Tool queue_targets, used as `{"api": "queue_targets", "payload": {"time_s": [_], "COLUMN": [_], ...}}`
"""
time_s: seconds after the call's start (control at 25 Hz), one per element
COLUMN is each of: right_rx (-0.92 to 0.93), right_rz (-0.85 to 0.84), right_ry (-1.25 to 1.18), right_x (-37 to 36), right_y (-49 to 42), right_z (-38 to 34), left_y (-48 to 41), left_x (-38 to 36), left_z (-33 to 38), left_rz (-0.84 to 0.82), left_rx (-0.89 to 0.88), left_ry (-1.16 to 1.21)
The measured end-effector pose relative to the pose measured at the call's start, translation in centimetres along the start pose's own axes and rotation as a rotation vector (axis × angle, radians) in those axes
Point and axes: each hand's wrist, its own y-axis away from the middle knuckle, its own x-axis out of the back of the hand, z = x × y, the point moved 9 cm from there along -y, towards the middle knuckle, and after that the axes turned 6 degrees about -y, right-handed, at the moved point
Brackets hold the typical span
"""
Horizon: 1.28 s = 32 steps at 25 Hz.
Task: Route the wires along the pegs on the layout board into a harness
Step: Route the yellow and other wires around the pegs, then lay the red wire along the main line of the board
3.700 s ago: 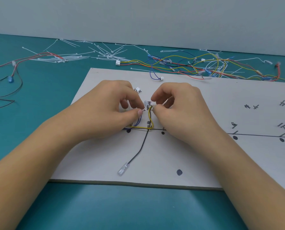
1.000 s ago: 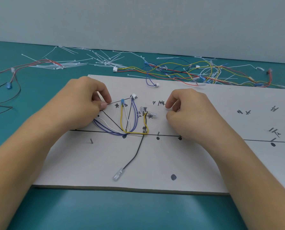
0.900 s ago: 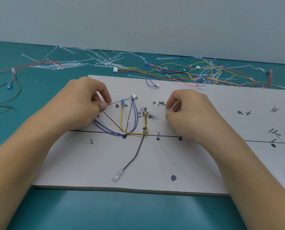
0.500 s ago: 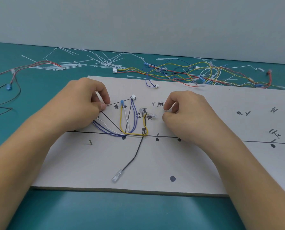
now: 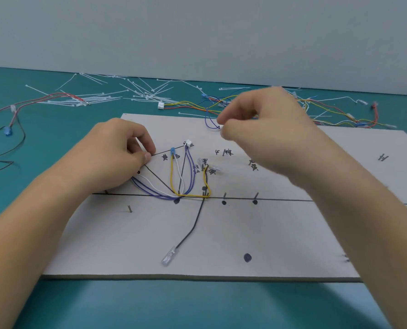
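Wire connector pinched in raised right hand; left hand curled on layout board, grip unclear

Motion blur smears the right hand in the upper middle, so whether it pinches the end of the blue wire is unclear, while the left hand, centre left, hides the ends of the purple wires and white wire, and the layout board runs off the right edge.
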Motion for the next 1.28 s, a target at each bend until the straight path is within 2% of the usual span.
{"api": "queue_targets", "payload": {"time_s": [0.08, 0.28, 0.4, 0.64, 0.72, 0.92, 1.04, 1.28], "right_rx": [0.009, 0.143, 0.107, 0.007, -0.009, 0.027, 0.119, 0.297], "right_rz": [-0.011, 0.175, 0.119, -0.047, -0.056, -0.008, 0.042, 0.188], "right_ry": [0.112, 0.308, 0.349, 0.372, 0.355, 0.471, 0.584, 0.425], "right_x": [-0.1, 0.6, -1.8, -5.2, -5.4, -5.6, -5.2, -1.9], "right_y": [-4.0, -16.4, -20.5, -22.1, -22.3, -22.1, -21.5, -18.5], "right_z": [-0.3, 0.2, 3.3, 7.9, 8.3, 8.5, 7.9, 2.0], "left_y": [-0.1, -0.2, -0.2, -0.5, -0.5, -0.5, -0.5, -0.4], "left_x": [-0.1, -0.2, -0.2, -0.4, -0.4, -0.5, -0.6, -0.6], "left_z": [0.0, -0.4, -0.4, -0.5, -0.6, -0.7, -0.7, -0.3], "left_rz": [0.002, -0.031, -0.05, -0.061, -0.063, -0.066, -0.062, -0.05], "left_rx": [-0.007, -0.054, -0.091, -0.101, -0.102, -0.11, -0.114, -0.126], "left_ry": [0.003, 0.05, 0.09, 0.101, 0.094, 0.091, 0.085, 0.067]}}
